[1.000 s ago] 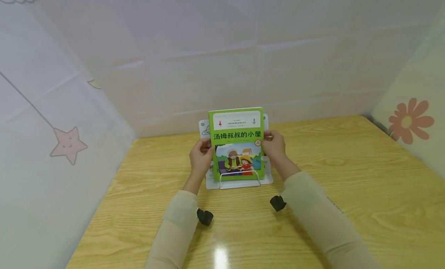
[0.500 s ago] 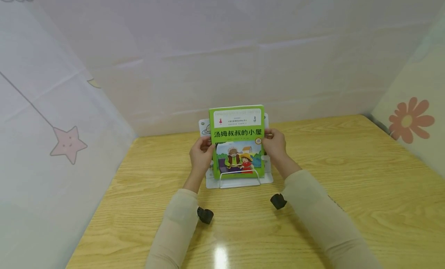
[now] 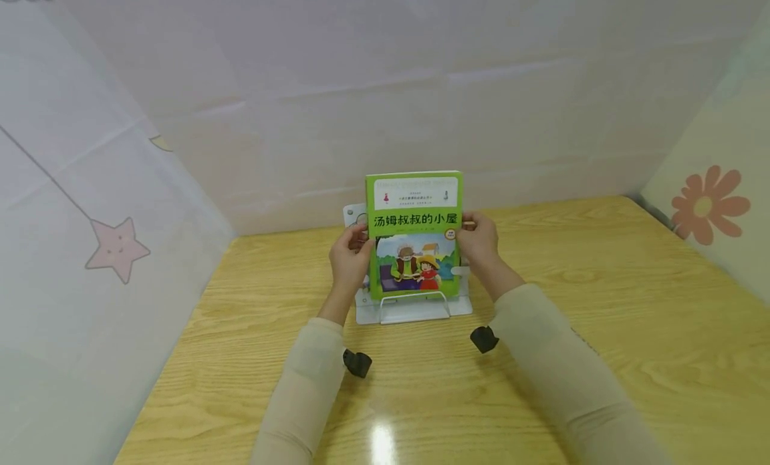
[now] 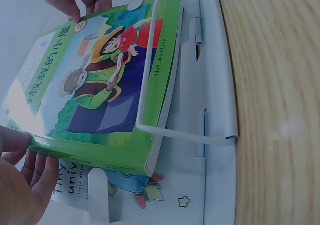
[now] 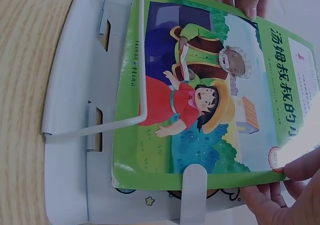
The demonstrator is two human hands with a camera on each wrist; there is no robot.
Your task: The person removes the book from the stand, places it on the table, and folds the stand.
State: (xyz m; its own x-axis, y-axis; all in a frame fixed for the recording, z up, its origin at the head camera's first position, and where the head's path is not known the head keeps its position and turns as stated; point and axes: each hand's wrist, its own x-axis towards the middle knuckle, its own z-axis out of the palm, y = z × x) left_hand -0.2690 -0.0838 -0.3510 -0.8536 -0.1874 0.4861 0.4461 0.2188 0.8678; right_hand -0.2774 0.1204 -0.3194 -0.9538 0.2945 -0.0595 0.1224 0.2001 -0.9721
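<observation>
1. Head view: The green book (image 3: 415, 254) leans back near the centre. My left hand (image 3: 350, 258) grips its 9 o'clock edge and my right hand (image 3: 480, 241) its 3 o'clock edge; fingertips behind the cover are hidden. The book conceals most of the white stand (image 3: 415, 311), and fine print on the upper panel is illegible. The table (image 3: 601, 291) lies beneath; my sleeves (image 3: 301, 391) are cut off at 6 o'clock.

2. Left wrist view: My left hand, cropped at 8 o'clock, pinches the book with thumb on the cover; my right hand, at 11, is cropped above. Glare at 9 washes out part of the cover. A wire bar (image 4: 185, 136) crosses before the lower cover. The book's lower edge is clear of the stand's ledge; a rounded clip (image 4: 99, 195) at 7 partly masks the printed panel.

3. Right wrist view: My right hand, cropped at 4 o'clock, pinches the book; my left, at 1, is cropped. Glare at 3 obscures the title's end. A second clip (image 5: 194, 195) at 5 overlaps the cover's edge.
</observation>
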